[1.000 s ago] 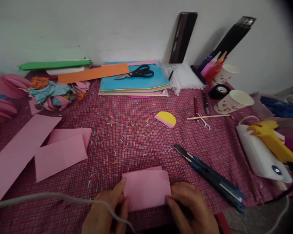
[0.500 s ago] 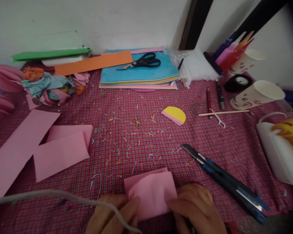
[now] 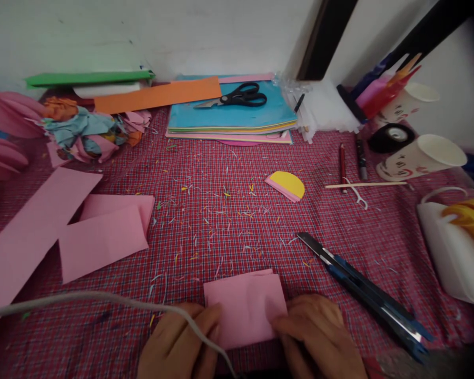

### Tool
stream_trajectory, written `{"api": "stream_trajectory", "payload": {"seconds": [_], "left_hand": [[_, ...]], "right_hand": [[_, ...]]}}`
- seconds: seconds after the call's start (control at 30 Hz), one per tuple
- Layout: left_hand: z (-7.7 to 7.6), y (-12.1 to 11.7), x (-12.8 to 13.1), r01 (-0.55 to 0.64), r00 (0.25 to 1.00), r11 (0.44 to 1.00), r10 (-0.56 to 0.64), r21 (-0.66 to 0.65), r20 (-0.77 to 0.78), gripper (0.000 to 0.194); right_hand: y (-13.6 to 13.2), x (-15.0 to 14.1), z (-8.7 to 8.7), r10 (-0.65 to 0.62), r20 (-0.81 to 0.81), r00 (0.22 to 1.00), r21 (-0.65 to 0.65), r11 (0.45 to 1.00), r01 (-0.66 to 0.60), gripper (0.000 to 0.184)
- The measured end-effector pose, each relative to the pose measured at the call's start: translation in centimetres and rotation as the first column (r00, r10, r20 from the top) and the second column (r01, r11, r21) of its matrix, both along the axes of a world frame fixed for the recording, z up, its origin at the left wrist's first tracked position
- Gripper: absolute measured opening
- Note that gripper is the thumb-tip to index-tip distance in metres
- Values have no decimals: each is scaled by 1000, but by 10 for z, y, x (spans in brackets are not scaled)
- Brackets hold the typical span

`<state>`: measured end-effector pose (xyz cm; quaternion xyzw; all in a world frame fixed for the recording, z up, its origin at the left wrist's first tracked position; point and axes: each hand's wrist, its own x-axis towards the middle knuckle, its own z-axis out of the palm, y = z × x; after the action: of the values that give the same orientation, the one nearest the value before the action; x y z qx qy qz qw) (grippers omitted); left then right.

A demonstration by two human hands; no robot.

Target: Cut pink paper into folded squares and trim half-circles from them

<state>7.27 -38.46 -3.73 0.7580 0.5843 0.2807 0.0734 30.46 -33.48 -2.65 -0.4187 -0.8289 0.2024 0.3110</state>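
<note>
Between my hands, near the front edge of the cloth, lies a folded piece of pink paper (image 3: 247, 310), its upper layer almost lined up with the one beneath. My left hand (image 3: 179, 339) pinches its left side, thumb on top. My right hand (image 3: 319, 334) grips the right side with thumb and fingers together. A grey cord (image 3: 142, 302) crosses in front of my left hand. To the right of my right hand rests a blue and black utility knife (image 3: 363, 295). More pink paper pieces (image 3: 102, 242) and a long pink strip (image 3: 35, 226) lie at the left.
Paper snippets litter the red checked cloth (image 3: 205, 173). A yellow and pink half-circle stack (image 3: 286, 185) lies mid-table. Behind are black-handled scissors (image 3: 245, 96) on blue sheets (image 3: 233, 116) and crumpled paper (image 3: 85, 131). Paper cups (image 3: 422, 158) and a glue gun (image 3: 470, 221) stand right.
The pink paper's upper layer has come down flatter and lines up more closely with the lower one. Both hands keep hold of its sides. The view has shifted slightly.
</note>
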Motion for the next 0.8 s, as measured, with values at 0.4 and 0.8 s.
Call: {"api": "stream_trajectory", "payload": {"seconds": [0.4, 0.8], "left_hand": [[1, -5, -4, -4, 1000, 999, 4, -45, 16, 22], [3, -6, -6, -4, 1000, 999, 4, -34, 3, 25]], "right_hand": [[0, 9, -7, 88, 78, 993, -63, 995, -83, 20], [-1, 7, -7, 95, 125, 988, -103, 991, -82, 18]]}}
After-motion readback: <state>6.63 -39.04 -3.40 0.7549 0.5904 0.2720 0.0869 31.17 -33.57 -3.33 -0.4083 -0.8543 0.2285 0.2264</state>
